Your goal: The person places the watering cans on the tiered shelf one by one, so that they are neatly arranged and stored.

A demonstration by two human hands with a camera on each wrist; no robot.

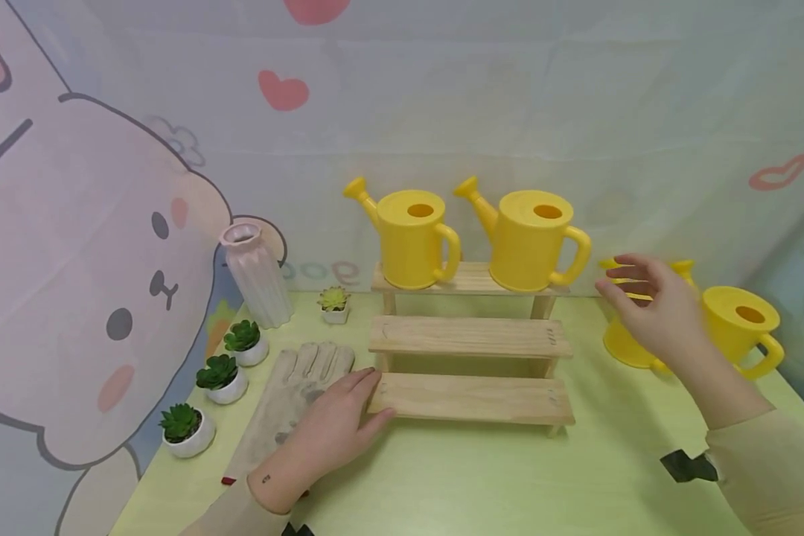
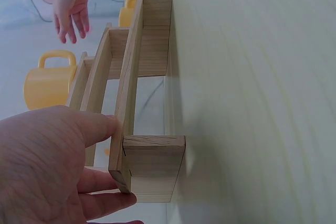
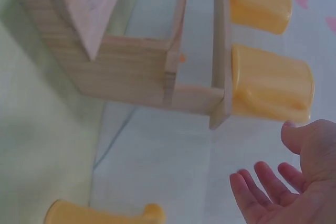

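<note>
A three-step wooden plant stand (image 1: 472,398) stands on the table. My left hand (image 1: 335,428) holds the left end of its lowest board; in the left wrist view the thumb (image 2: 97,125) and the fingers (image 2: 107,205) lie on opposite faces of the board. Two yellow watering cans, a left one (image 1: 409,242) and a right one (image 1: 525,242), sit on the top step with spouts pointing left. My right hand (image 1: 663,313) hangs in the air right of the stand, fingers spread and loosely bent, nothing in it. It partly covers a third yellow watering can (image 1: 623,346); a fourth watering can (image 1: 726,324) stands beside that.
Left of the stand lies a grey-white work glove (image 1: 275,413), partly under my left forearm. Three green succulents in white pots (image 1: 190,439) line the table's left side. A pale pink ribbed vase (image 1: 257,283) and a small yellow-green succulent (image 1: 335,304) stand behind. A printed cloth hangs at the back.
</note>
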